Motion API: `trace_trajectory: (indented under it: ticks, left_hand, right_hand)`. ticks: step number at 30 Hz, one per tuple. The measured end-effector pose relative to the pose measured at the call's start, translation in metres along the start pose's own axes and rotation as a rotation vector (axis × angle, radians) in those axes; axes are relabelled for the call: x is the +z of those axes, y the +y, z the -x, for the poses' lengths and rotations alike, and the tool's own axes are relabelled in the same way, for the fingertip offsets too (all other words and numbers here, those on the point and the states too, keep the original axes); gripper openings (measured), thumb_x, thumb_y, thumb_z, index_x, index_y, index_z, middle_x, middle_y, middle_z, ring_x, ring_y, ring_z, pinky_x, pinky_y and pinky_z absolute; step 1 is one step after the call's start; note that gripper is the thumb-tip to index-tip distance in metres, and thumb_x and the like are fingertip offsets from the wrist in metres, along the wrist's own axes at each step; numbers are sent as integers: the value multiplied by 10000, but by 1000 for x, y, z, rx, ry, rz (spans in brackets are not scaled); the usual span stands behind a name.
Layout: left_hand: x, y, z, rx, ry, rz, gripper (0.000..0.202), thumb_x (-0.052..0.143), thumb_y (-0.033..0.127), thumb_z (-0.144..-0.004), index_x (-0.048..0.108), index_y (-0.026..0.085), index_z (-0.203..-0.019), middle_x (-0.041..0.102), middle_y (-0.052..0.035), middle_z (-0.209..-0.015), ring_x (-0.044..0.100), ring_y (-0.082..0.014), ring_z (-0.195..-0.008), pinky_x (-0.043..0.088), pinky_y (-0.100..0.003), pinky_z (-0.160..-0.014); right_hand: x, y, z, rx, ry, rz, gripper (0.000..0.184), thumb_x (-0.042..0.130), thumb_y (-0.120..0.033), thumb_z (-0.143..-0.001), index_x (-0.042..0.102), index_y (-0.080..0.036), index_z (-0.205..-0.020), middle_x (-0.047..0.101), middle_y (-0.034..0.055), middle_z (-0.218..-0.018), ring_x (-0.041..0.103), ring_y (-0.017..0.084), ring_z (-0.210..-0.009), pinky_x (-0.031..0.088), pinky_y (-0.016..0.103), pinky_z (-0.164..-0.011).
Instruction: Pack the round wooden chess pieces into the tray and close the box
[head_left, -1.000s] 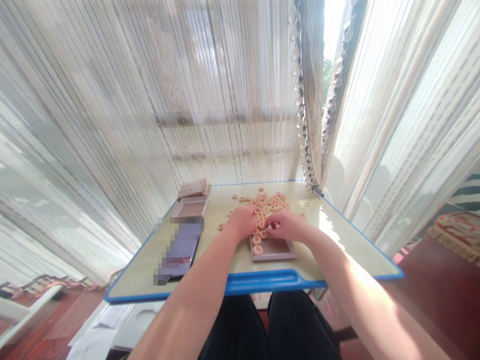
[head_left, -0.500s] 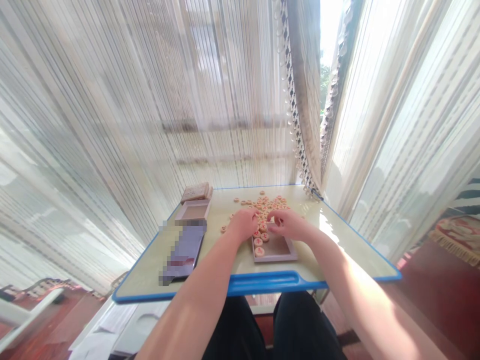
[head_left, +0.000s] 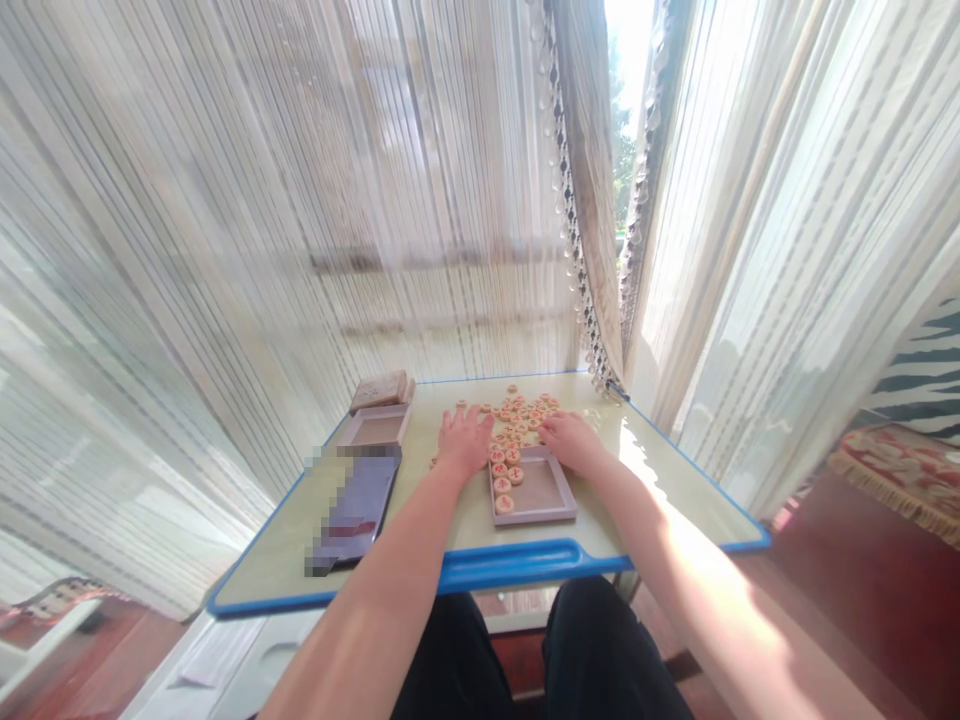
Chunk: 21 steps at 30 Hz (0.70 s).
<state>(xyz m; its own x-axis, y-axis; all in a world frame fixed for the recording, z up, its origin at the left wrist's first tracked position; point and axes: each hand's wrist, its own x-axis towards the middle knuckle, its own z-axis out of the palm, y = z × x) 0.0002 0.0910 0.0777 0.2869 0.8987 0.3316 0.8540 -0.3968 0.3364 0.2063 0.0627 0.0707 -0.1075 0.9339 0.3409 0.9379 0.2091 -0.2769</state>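
The round pieces [head_left: 517, 412] in and beyond the box [head_left: 536, 492] look like pale matt wood. The box looks like matt card. Under it, the table [head_left: 667, 490] has a smooth glossy top and a blue plastic rim [head_left: 510, 565]. Behind the box hang sheer cloth curtains [head_left: 225, 250].

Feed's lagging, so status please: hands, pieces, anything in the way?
Left hand open on table beside tray. Right hand at tray's far corner, grip unclear. Few discs in tray, loose pile beyond. Nothing blocking.

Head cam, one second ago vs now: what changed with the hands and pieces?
The hands parted: earlier they met, fingers pinched, over the far end of the tray. Now the left hand lies spread just left of that end, and the right hand sits at its far right corner. The loose pile and the empty box stayed put.
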Motion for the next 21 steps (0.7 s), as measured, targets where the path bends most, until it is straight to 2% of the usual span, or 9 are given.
trace_trajectory:
  ticks: [4, 7, 9, 11, 14, 17, 21]
  left_hand:
    - [2, -2, -4, -69, -13, 80, 490, 184, 366, -946, 451, 149, -1296, 465, -141, -1364, 356, -209, -1315, 201, -415, -1102]
    - [2, 0, -6, -60, 69, 196, 532, 129, 374, -954, 513, 145, -1243, 520, -117, -1318, 422, -175, -1267, 281, -343, -1075]
    - [1, 1, -6, -73, 127, 264, 538, 129, 384, -954, 557, 161, -1192, 569, -95, -1265, 470, -163, -1220, 341, -306, -1035]
    - [1, 1, -5, -81, 146, 301, 533, 142, 389, -953, 586, 167, -1148, 598, -83, -1224, 505, -163, -1178, 376, -298, -1005]
    - [-1, 2, -3, -77, 145, 333, 520, 161, 386, -950, 614, 172, -1091, 625, -73, -1175, 543, -168, -1117, 406, -303, -972]
    - [-2, 3, -2, -89, 146, 381, 428, 256, 342, -928, 632, 172, -1042, 647, -63, -1129, 569, -170, -1061, 428, -299, -941]
    - [-3, 3, -1, -118, 120, 376, 283, 414, 183, -809, 652, 178, -962, 629, -47, -1169, 570, -176, -1049, 427, -293, -933]
  right_hand:
    - [3, -1, -5, -33, 42, -102, 331, 361, -275, -911, 675, -171, -893, 641, 102, -962, 545, 189, -970, 389, 318, -882]
    - [1, 0, -6, 7, 118, -163, 310, 374, -231, -889, 676, -165, -910, 638, 104, -998, 562, 179, -969, 403, 291, -876]
    - [-1, 3, -4, 86, 130, -170, 308, 376, -208, -866, 682, -166, -872, 653, 101, -945, 591, 178, -893, 432, 279, -803]
    - [-2, 5, -1, 177, 105, -176, 309, 377, -196, -843, 683, -170, -812, 665, 83, -788, 606, 163, -718, 444, 259, -665]
    - [-3, 8, 3, 256, 53, -194, 272, 409, -189, -799, 678, -174, -761, 633, 44, -604, 545, 127, -505, 390, 234, -506]
    - [-5, 7, 5, 272, 14, -203, 257, 425, -199, -779, 681, -184, -756, 626, 34, -584, 530, 126, -478, 368, 236, -481]
    - [-6, 5, 2, 201, -6, -191, 235, 467, -223, -761, 700, -195, -745, 651, 41, -635, 574, 149, -585, 401, 241, -549]
